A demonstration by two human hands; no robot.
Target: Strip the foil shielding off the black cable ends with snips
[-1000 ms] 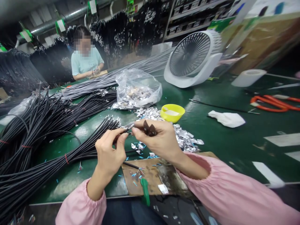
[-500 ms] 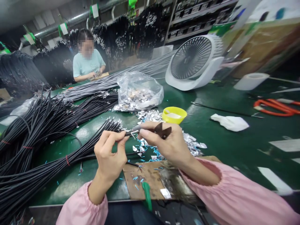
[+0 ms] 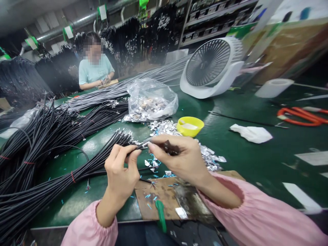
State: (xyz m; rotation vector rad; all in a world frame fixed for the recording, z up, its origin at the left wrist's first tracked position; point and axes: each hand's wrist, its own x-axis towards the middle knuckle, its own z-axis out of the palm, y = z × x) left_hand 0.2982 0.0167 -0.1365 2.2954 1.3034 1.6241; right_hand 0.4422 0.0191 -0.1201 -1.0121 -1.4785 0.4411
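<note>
Between the thumb and fingers of my left hand [image 3: 121, 171] is the end of a black cable [image 3: 137, 148], pinched closed. My right hand [image 3: 183, 157] is closed round a dark metal hand tool [image 3: 171, 148], mostly hidden in the palm, so its kind is unclear. The tool's tip and the right thumb meet the pale stripped wires at the cable end, just right of my left fingertips. Under the hands lie foil scraps [image 3: 155, 164] and blue bits. A bundle of black cables [image 3: 84, 167] lies at the left, tied with a red band.
Beyond my hands are a yellow bowl [image 3: 190, 126], a clear bag of scraps [image 3: 153, 99] and a white fan [image 3: 211, 68]. Orange-handled scissors [image 3: 302, 116] and crumpled white tissue [image 3: 252, 133] lie right. Brown cardboard [image 3: 159, 191] is at the front edge. A co-worker [image 3: 96, 70] sits across.
My right fingers have closed in, and the dark tool parts that stood out from the palm are now drawn together and less visible. My left hand has barely moved.
</note>
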